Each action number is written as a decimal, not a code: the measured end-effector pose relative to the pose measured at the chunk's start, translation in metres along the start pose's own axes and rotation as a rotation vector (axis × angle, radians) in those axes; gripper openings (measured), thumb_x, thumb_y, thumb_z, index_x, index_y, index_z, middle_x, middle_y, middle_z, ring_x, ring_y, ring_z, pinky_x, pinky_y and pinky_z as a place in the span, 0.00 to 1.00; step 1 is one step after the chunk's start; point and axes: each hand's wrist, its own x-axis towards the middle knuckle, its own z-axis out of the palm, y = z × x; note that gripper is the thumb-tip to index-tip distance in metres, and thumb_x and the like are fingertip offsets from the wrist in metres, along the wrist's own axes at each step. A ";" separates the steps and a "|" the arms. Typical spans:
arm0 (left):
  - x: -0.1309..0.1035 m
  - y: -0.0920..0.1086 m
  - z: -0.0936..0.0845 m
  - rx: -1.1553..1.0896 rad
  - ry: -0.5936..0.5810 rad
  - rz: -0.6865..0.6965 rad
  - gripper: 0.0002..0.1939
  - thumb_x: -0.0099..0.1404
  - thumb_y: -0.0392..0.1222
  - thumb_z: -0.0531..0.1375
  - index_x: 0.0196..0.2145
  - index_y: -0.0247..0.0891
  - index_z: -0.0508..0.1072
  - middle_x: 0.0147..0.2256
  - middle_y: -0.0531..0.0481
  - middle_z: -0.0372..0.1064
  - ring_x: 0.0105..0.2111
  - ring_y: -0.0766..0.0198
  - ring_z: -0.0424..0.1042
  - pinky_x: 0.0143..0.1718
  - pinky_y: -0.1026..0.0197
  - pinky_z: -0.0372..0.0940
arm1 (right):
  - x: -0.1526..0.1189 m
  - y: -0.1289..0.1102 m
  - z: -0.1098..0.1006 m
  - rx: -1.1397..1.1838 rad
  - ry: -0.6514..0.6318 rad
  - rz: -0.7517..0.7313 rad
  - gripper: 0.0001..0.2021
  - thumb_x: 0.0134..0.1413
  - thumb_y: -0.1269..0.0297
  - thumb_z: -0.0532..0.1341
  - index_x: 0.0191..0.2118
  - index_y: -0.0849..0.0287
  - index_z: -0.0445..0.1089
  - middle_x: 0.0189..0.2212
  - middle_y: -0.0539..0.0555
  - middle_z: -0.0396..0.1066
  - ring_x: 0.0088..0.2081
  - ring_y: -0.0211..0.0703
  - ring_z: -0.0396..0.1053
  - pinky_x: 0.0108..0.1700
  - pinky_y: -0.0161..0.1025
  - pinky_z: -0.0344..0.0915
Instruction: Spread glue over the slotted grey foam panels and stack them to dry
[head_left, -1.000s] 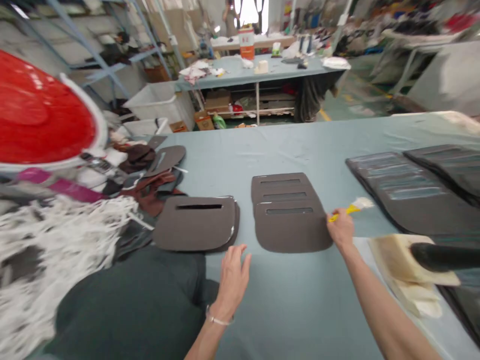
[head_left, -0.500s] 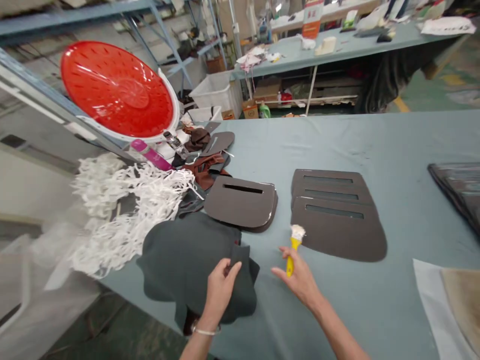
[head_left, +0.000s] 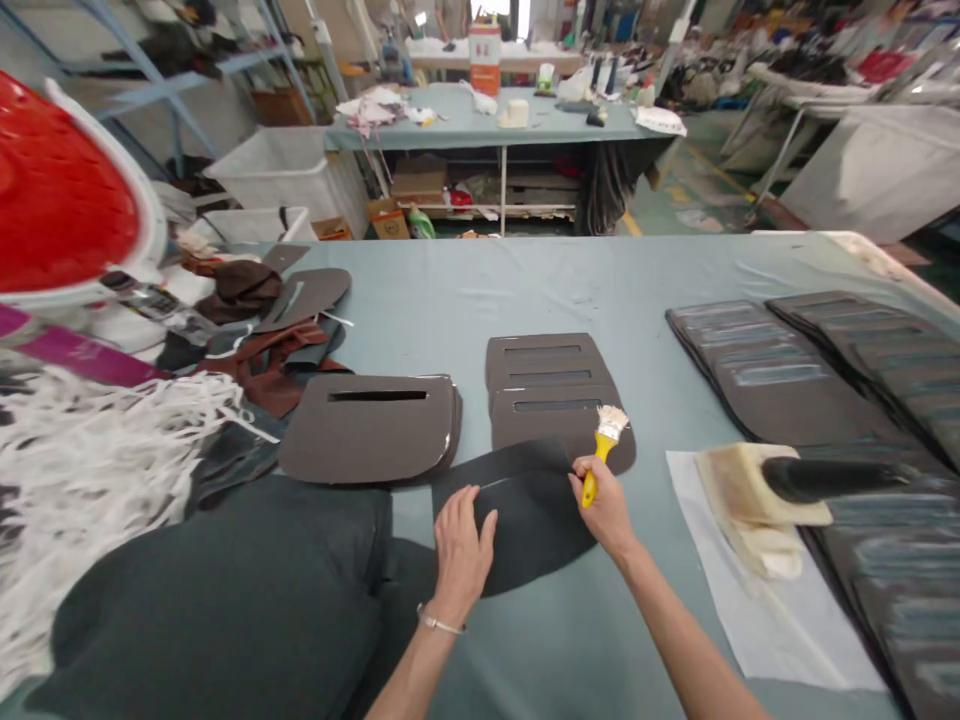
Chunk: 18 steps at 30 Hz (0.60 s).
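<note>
My right hand (head_left: 604,505) is closed round a yellow-handled brush (head_left: 602,445), bristles up, and its fingers also touch the right edge of a dark flat piece (head_left: 532,530). On the left part of that piece lies my left hand (head_left: 463,535), fingers spread. Behind it are overlapping brown pieces with slots (head_left: 551,400). A stack of brown slotted pieces (head_left: 367,440) sits to the left. Nearer me at the left is a large pile of dark green pieces (head_left: 225,600).
White strips (head_left: 45,500) and a red basket (head_left: 60,190) are at the left. At the right, a container with a black-handled tool (head_left: 750,490) stands on white paper (head_left: 795,630), beside stacks of brown pieces (head_left: 780,370). Another table (head_left: 457,125) stands beyond.
The view has swung right. A dark piece now lies apart from the pile, between my hands. My left hand has opened out on it, and my right hand has come to its edge with the brush.
</note>
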 end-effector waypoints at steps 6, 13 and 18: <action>0.007 -0.023 0.011 0.405 0.074 -0.243 0.29 0.64 0.52 0.51 0.55 0.28 0.58 0.52 0.30 0.60 0.52 0.44 0.62 0.46 0.46 0.61 | 0.004 0.035 -0.010 -0.121 0.075 -0.006 0.02 0.54 0.66 0.53 0.32 0.57 0.59 0.32 0.52 0.65 0.34 0.40 0.63 0.39 0.36 0.60; 0.024 -0.050 0.011 0.143 -0.230 -0.354 0.10 0.60 0.47 0.54 0.33 0.39 0.67 0.29 0.50 0.67 0.31 0.58 0.69 0.35 0.58 0.61 | 0.000 0.055 -0.008 -0.174 0.203 -0.017 0.01 0.53 0.68 0.53 0.32 0.57 0.59 0.30 0.51 0.64 0.32 0.39 0.63 0.36 0.35 0.60; 0.046 -0.026 0.019 -0.139 -0.099 -0.169 0.10 0.59 0.50 0.54 0.32 0.40 0.64 0.29 0.52 0.65 0.31 0.62 0.67 0.36 0.59 0.62 | 0.015 0.074 -0.028 -0.281 0.349 0.002 0.01 0.53 0.69 0.52 0.32 0.57 0.59 0.30 0.52 0.65 0.32 0.41 0.63 0.37 0.37 0.60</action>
